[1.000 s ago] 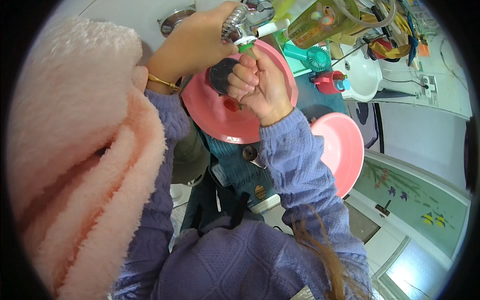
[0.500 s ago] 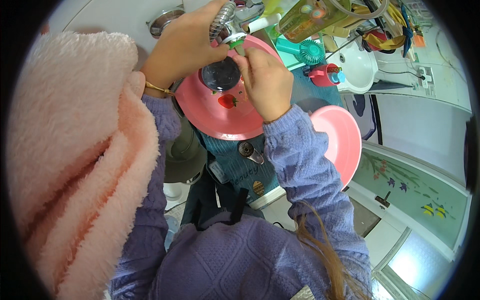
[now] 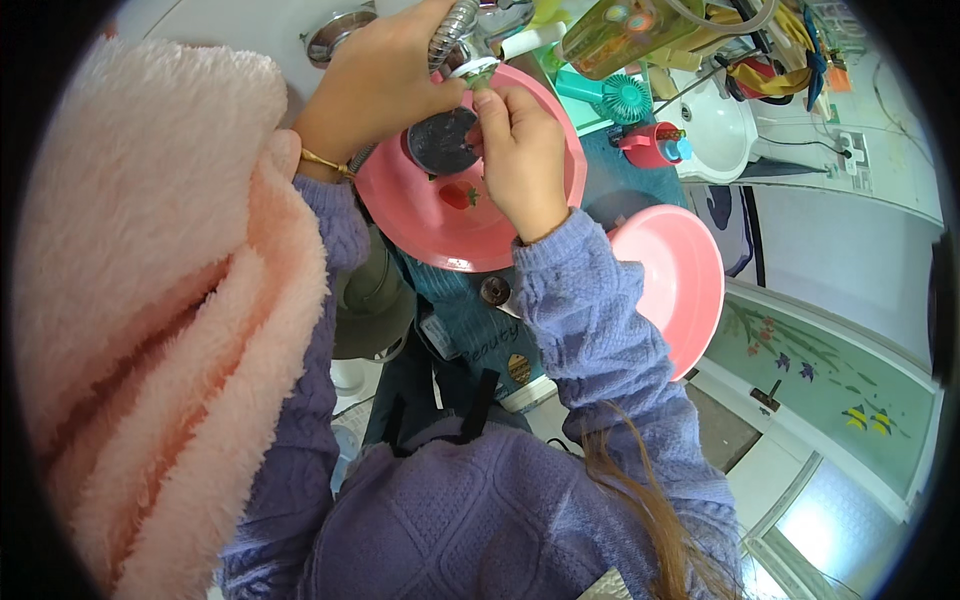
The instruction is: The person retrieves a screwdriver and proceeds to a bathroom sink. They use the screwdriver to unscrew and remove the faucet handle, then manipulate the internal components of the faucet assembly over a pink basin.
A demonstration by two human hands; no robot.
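Observation:
My left hand (image 3: 375, 85) is closed around the end of a ribbed metal hose (image 3: 455, 35) above a pink basin (image 3: 450, 255). My right hand (image 3: 525, 150) meets it there, its thumb and fingers pinched at a small greenish piece (image 3: 482, 79) by the hose's pale end fitting; the fingers hide most of this piece. Just below the hands a dark, glossy round disc (image 3: 440, 143) shows against the basin. Whether the disc hangs from the hands or lies in the basin, I cannot tell. A red strawberry picture (image 3: 458, 194) marks the basin's bottom.
A second pink basin (image 3: 690, 285) stands to the right. Beyond are a teal handheld fan (image 3: 622, 98), a pink mug (image 3: 652, 147) and a white sink (image 3: 718, 130). A pink fluffy cloth (image 3: 150, 200) covers my left side. A grey-green bucket (image 3: 375, 310) sits below.
My right hand has shifted slightly left and up, its fingers now closer to the fitting. The dark disc has moved a little, and the strawberry picture looks more blurred.

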